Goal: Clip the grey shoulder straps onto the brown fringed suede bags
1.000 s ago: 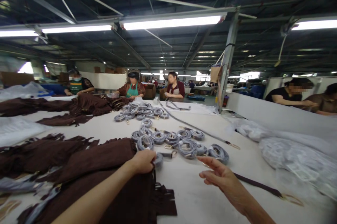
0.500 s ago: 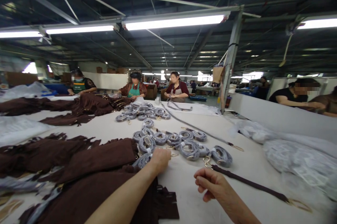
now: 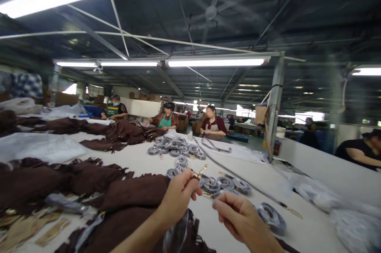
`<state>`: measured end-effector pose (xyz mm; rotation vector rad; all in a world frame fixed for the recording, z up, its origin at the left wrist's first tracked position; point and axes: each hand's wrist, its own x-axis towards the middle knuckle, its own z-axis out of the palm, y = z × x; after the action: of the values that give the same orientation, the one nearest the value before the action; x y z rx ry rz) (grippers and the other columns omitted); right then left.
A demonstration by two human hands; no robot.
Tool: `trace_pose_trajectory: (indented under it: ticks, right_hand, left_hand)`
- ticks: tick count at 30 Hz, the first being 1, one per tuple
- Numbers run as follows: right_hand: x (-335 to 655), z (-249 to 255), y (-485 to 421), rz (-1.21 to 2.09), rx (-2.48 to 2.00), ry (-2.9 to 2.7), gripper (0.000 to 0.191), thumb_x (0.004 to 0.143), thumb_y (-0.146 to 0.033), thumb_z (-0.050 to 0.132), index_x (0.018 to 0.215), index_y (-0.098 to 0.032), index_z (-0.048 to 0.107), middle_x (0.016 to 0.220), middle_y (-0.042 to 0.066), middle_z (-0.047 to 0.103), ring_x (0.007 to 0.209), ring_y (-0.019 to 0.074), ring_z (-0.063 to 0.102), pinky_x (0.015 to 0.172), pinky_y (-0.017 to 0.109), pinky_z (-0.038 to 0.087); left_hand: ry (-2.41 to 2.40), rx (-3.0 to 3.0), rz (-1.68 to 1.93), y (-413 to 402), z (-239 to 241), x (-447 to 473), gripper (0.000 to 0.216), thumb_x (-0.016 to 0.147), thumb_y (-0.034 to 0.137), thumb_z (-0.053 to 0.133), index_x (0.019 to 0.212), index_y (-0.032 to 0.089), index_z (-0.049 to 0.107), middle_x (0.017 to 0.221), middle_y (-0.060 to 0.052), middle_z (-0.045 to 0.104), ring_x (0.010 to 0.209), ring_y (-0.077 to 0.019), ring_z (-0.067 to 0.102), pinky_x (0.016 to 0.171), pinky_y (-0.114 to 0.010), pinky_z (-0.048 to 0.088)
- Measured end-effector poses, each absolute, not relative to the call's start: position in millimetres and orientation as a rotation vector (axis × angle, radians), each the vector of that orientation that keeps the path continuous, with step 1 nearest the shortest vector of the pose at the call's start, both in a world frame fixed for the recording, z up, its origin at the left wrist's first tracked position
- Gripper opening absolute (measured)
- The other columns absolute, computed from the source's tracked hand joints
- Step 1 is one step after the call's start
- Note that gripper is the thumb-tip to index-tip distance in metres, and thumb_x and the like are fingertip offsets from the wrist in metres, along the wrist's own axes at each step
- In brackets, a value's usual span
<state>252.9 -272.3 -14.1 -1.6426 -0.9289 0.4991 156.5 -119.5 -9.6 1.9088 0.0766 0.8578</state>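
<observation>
My left hand [image 3: 180, 189] is closed on a strap by its gold-coloured clasp [image 3: 203, 170], which pokes up past the fingertips. Below that hand hangs a grey, plastic-wrapped length [image 3: 177, 233], blurred and partly behind the wrist. To the right, my right hand [image 3: 235, 215] has thumb and fingers pinched together; whatever they hold is hidden. Coiled grey straps in wrapping [image 3: 225, 183] lie just beyond both hands. Another coiled strap [image 3: 271, 218] rests beside my right hand. A dark brown strap [image 3: 287, 246] shows partly from under that hand.
Dark brown fringed pieces [image 3: 137, 191] cover the table's left side. A long strap [image 3: 247, 181] runs diagonally across the white table [image 3: 309, 231]. Clear plastic bags [image 3: 354, 225] lie at right, near a low partition [image 3: 312, 158]. Several people sit beyond the table.
My left hand has risen from the coiled straps with a clasp in its fingers. My right hand has come closer to it. The view has tilted upward and shifted left.
</observation>
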Motion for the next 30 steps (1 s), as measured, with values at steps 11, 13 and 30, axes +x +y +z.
trace_pose_trajectory:
  ticks: [11, 13, 30]
  right_hand:
    - [178, 1, -243, 0.572, -1.569, -0.991, 0.033, 0.067, -0.048, 0.063, 0.059, -0.020, 0.047, 0.041, -0.011, 0.039, 0.031, 0.0009, 0.022, 0.033, 0.017, 0.011]
    - [174, 3, -241, 0.564, -1.596, -1.001, 0.032, 0.068, -0.047, 0.062, 0.059, -0.020, 0.048, 0.041, -0.010, 0.040, 0.031, 0.0011, 0.023, 0.033, 0.017, 0.011]
    - [171, -22, -224, 0.559, -1.651, -0.932, 0.039, 0.064, -0.056, 0.064, 0.064, -0.019, 0.053, 0.048, -0.008, 0.046, 0.035, 0.0041, 0.033, 0.035, 0.018, 0.019]
  left_hand:
    - [0.254, 1.976, 1.077, -121, -10, 86, 0.019, 0.087, 0.019, 0.042, 0.074, 0.018, 0.055, 0.060, 0.003, 0.054, 0.056, -0.0118, 0.048, 0.055, -0.022, 0.033]
    - [0.267, 1.990, 1.096, -118, -13, 82, 0.017, 0.087, 0.018, 0.043, 0.077, 0.018, 0.057, 0.062, 0.002, 0.057, 0.058, -0.0122, 0.050, 0.057, -0.022, 0.034]
    - [0.011, 2.420, 1.063, -120, -50, 70, 0.025, 0.087, 0.012, 0.041, 0.097, 0.016, 0.063, 0.092, -0.007, 0.070, 0.085, -0.0191, 0.065, 0.078, -0.026, 0.049]
